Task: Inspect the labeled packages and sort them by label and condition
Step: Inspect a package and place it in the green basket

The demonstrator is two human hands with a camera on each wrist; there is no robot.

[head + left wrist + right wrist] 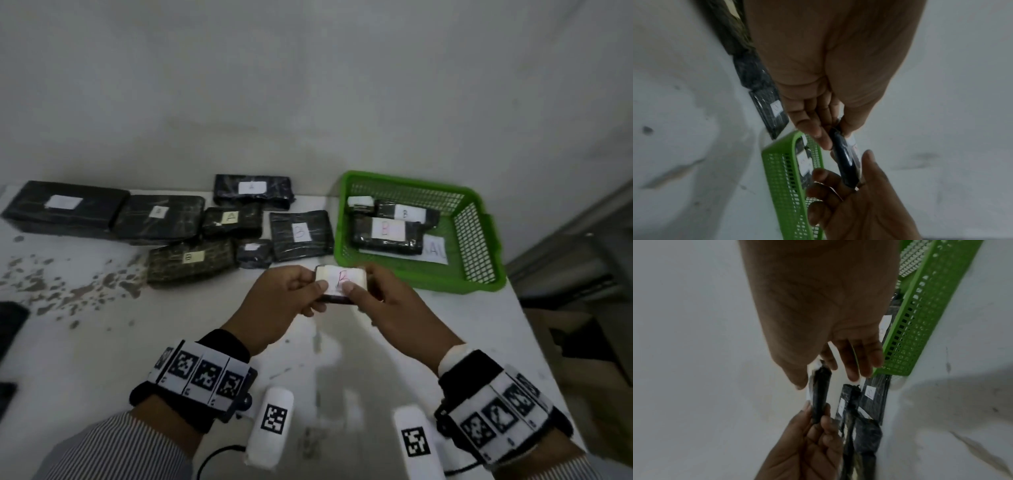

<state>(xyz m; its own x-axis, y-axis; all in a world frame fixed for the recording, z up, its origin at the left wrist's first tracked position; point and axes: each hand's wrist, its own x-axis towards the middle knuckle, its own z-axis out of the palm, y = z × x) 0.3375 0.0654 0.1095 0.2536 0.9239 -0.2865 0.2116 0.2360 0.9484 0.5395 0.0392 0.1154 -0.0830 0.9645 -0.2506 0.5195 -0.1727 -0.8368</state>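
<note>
I hold a small black package (337, 281) with a white label marked B in red, above the table's middle. My left hand (291, 298) pinches its left end, thumb on the label, and my right hand (383, 301) pinches its right end. The wrist views show the package edge-on (844, 164) (819, 400) between both hands' thumbs and fingers. Just behind to the right stands a green basket (479, 274) holding three black packages, two of them labelled B (385, 233). Several more black packages labelled A (233, 219) or B (301, 234) lie in a group at the back left.
A white paper with writing (435, 251) lies on the basket floor. The white table (137, 342) is stained at the left. A wall rises behind the packages. The table's right edge drops off past the basket. A dark object (10, 325) sits at the far left.
</note>
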